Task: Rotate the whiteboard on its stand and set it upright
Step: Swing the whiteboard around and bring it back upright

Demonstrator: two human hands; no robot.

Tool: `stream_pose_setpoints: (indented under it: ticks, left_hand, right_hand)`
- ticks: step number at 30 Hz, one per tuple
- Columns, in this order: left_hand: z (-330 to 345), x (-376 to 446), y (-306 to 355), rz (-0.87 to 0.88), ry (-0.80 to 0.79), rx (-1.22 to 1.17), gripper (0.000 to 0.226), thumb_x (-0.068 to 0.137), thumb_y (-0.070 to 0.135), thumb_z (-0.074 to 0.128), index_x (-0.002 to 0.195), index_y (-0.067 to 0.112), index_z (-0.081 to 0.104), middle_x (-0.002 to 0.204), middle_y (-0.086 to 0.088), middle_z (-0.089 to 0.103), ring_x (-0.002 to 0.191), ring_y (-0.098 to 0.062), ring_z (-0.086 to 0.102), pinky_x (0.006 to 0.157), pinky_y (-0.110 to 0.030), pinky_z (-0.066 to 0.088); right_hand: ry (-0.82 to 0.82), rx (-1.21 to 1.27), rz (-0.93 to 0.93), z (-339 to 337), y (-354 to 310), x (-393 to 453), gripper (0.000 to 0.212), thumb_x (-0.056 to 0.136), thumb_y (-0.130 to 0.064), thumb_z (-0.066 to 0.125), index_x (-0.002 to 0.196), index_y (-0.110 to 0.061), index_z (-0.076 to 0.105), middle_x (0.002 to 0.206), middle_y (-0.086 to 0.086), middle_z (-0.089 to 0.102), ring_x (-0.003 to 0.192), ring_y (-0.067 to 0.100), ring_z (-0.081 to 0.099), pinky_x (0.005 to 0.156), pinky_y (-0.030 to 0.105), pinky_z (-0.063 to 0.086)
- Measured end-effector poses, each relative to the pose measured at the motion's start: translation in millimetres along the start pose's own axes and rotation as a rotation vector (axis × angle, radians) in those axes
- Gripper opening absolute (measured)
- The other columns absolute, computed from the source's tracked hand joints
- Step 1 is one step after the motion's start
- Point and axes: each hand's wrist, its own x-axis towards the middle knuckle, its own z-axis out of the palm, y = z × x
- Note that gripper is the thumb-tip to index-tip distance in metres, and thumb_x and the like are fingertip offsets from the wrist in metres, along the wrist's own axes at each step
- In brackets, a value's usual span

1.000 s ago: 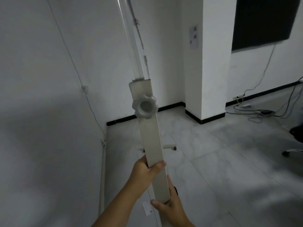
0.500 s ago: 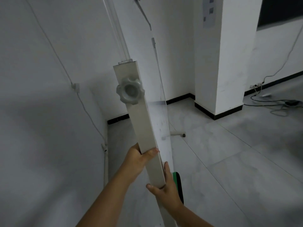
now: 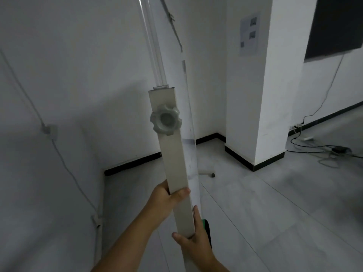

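Observation:
The stand's square white post rises in front of me, leaning slightly left, with a grey star-shaped knob on its face. A thinner pale tube comes out of its top and runs up past the frame. Right of the post I see the whiteboard almost edge-on, a thin tall sliver. My left hand is wrapped around the post below the knob. My right hand grips the post lower down, thumb on its front face. A green and black object shows behind my right hand.
A white wall with a thin cable stands close on the left. A white pillar with black skirting is at the right, with a dark screen beyond it. Loose cables lie on the tiled floor. A stand foot with a caster sits behind the post.
The view has shifted sideways, so the post and knob sit further right in the frame. The board's thin edge came into sight beside the post. Both hands keep their grip.

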Motion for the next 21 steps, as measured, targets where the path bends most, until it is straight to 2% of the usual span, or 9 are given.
stream_pose_setpoints:
  ticks: [2, 7, 8, 10, 11, 13, 16, 18, 21]
  left_hand:
    - [-14.0, 34.1, -5.4, 0.003, -0.021, -0.001, 0.009, 0.079, 0.015, 0.058, 0.076, 0.023, 0.059, 0.076, 0.002, 0.062, 0.072, -0.011, 0.059, 0.059, -0.014, 0.049]
    - [-53.0, 108.1, -20.9, 0.004, -0.051, 0.019, 0.018, 0.077, 0.012, 0.060, 0.074, 0.029, 0.057, 0.076, 0.008, 0.061, 0.067, 0.001, 0.060, 0.060, -0.010, 0.049]
    - [-62.3, 120.9, -24.1, 0.001, -0.052, 0.018, 0.019, 0.077, 0.011, 0.060, 0.074, 0.030, 0.057, 0.077, 0.010, 0.061, 0.065, 0.004, 0.060, 0.060, -0.009, 0.049]
    - [-83.3, 144.8, -27.8, -0.001, -0.055, 0.017, 0.023, 0.076, 0.008, 0.060, 0.072, 0.031, 0.057, 0.077, 0.012, 0.060, 0.063, 0.008, 0.060, 0.059, -0.007, 0.048]
    - [-94.0, 154.8, -28.0, -0.001, -0.057, 0.021, 0.026, 0.076, 0.006, 0.059, 0.072, 0.031, 0.057, 0.076, 0.013, 0.060, 0.062, 0.011, 0.060, 0.058, -0.005, 0.048]
    - [-122.3, 179.6, -32.7, -0.002, -0.066, 0.025, 0.027, 0.077, 0.003, 0.058, 0.071, 0.030, 0.058, 0.075, 0.014, 0.059, 0.061, 0.012, 0.059, 0.058, -0.003, 0.047]
    - [-168.0, 217.0, -41.0, -0.007, -0.083, 0.035, 0.029, 0.077, 0.001, 0.058, 0.072, 0.030, 0.059, 0.074, 0.016, 0.060, 0.063, 0.010, 0.060, 0.060, -0.003, 0.047]
    - [-200.9, 243.2, -46.9, -0.009, -0.108, 0.035, 0.030, 0.077, 0.000, 0.058, 0.073, 0.029, 0.059, 0.076, 0.014, 0.060, 0.061, 0.013, 0.060, 0.059, -0.002, 0.047]
    - [-248.8, 277.9, -54.4, -0.029, -0.144, 0.046, 0.031, 0.077, -0.002, 0.057, 0.073, 0.029, 0.057, 0.074, 0.015, 0.060, 0.060, 0.015, 0.059, 0.057, -0.002, 0.045]
  right_hand:
    - [0.006, 0.026, -0.001, 4.6, 0.3, 36.1, 0.124, 0.052, -0.038, 0.071, 0.144, -0.009, -0.006, 0.136, -0.001, 0.029, 0.115, 0.008, 0.035, 0.067, -0.011, 0.039]
    - [0.056, 0.034, 0.004, 20.7, 5.6, 119.1, 0.123, 0.053, -0.035, 0.074, 0.144, -0.013, -0.006, 0.150, 0.006, 0.020, 0.122, 0.012, 0.034, 0.074, -0.007, 0.041]
    - [0.060, 0.028, 0.000, 26.7, 7.9, 134.3, 0.120, 0.058, -0.032, 0.076, 0.144, -0.015, -0.007, 0.150, 0.005, 0.020, 0.122, 0.011, 0.034, 0.083, -0.001, 0.042]
    - [0.058, 0.009, -0.007, 40.9, 14.8, 164.8, 0.120, 0.060, -0.034, 0.077, 0.144, -0.018, -0.007, 0.151, 0.004, 0.020, 0.127, 0.013, 0.034, 0.105, 0.024, 0.038]
    - [0.060, 0.001, -0.011, 48.3, 15.1, 177.9, 0.119, 0.061, -0.033, 0.076, 0.144, -0.018, -0.008, 0.151, 0.004, 0.019, 0.130, 0.016, 0.032, 0.110, 0.035, 0.035]
    - [0.066, 0.005, -0.030, 69.3, 18.3, 212.0, 0.108, 0.074, -0.017, 0.074, 0.144, -0.017, -0.009, 0.152, 0.003, 0.015, 0.135, 0.020, 0.027, 0.113, 0.045, 0.030]
    - [0.089, -0.038, -0.064, 101.7, 24.4, 263.1, 0.101, 0.080, -0.009, 0.067, 0.143, -0.016, -0.012, 0.151, -0.003, 0.008, 0.138, 0.019, 0.018, 0.116, 0.045, 0.025]
    - [0.109, -0.041, -0.086, 125.5, 28.2, 299.6, 0.101, 0.081, -0.008, 0.067, 0.143, -0.016, -0.012, 0.151, 0.000, 0.009, 0.138, 0.020, 0.018, 0.116, 0.043, 0.024]
    - [0.151, -0.113, -0.071, 166.6, 27.7, 343.7, 0.099, 0.081, -0.010, 0.068, 0.144, -0.018, -0.007, 0.142, -0.009, 0.015, 0.136, 0.015, 0.020, 0.116, 0.032, 0.024]
